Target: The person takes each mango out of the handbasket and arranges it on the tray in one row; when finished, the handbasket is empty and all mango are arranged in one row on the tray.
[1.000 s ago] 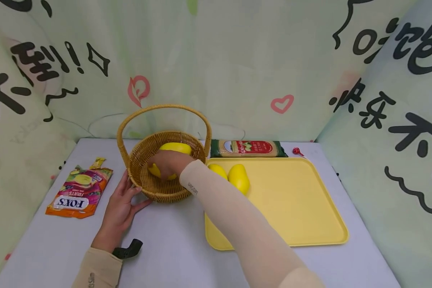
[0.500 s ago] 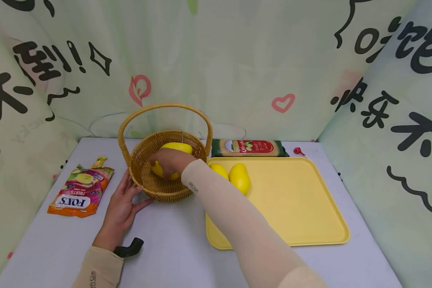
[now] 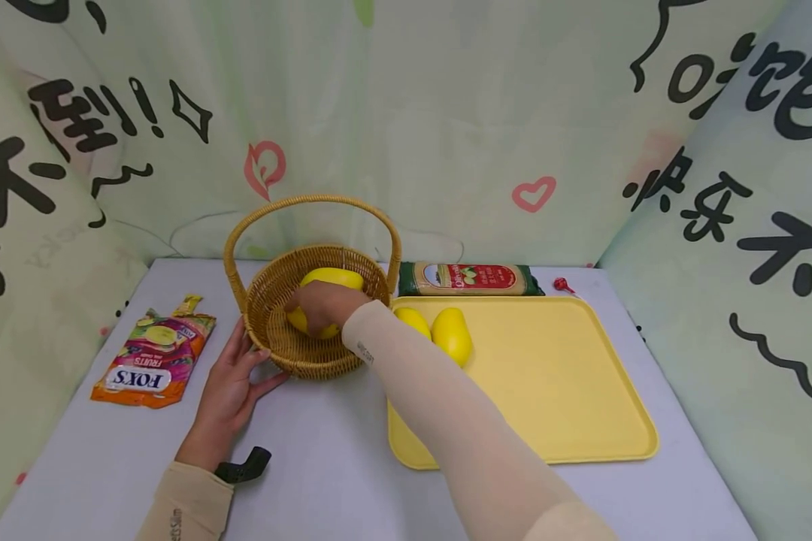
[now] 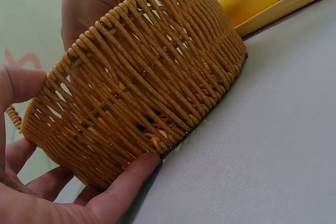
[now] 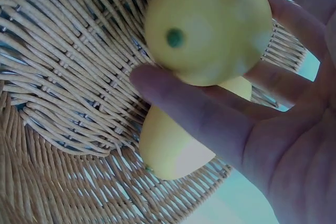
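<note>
A wicker basket point(image 3: 311, 366) with a tall arched handle stands at the back left of the table. My left hand point(image 3: 226, 391) holds its near left side, some fingers at the rim and others low on the weave, as the left wrist view shows. Inside it, my right hand point(image 3: 325, 306) grips a yellow mango point(image 5: 210, 30), thumb on one side and fingers on the other. Another mango point(image 3: 334, 277) lies in the basket beside it. Two more mangoes, one at the front point(image 3: 451, 336) and one partly behind my right sleeve point(image 3: 413, 319), rest on the yellow tray point(image 3: 534, 391).
A colourful candy bag point(image 3: 152, 361) lies left of the basket, a small yellow-wrapped piece point(image 3: 188, 304) at its top. Behind the tray is a long green-ended package point(image 3: 470, 279), with a red lollipop point(image 3: 563, 285) to its right. Printed curtains surround the table.
</note>
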The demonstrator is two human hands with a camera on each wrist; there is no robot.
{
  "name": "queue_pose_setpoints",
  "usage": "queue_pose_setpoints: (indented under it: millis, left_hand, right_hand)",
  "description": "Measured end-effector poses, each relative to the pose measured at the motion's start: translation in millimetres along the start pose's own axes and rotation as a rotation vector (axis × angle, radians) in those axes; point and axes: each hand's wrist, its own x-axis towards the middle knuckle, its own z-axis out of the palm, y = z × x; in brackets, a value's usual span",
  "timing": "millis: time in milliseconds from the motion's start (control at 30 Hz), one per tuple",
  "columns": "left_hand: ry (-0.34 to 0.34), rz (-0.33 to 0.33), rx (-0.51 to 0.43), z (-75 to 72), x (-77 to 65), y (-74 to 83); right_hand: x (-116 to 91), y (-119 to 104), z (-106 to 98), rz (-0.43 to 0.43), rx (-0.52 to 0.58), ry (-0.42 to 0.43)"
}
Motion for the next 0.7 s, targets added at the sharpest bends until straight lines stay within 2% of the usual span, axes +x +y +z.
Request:
queue_pose_setpoints:
  millis: [233,467,700]
  left_hand:
    - [-0.001,-0.009,-0.014,-0.6,-2.3,-4.5]
    - [-0.008,0.012,-0.001,-0.2,-0.1,-0.8]
    - [-0.004,0.007,-0.001,0.3,0.3,2.5]
  right_hand:
    - [0,2,6,-0.014,-0.025,-0.008]
    - [5,11,-3,-0.025,-0.04,-0.019]
    - [1,15,-11,-0.064,0.009,-0.004]
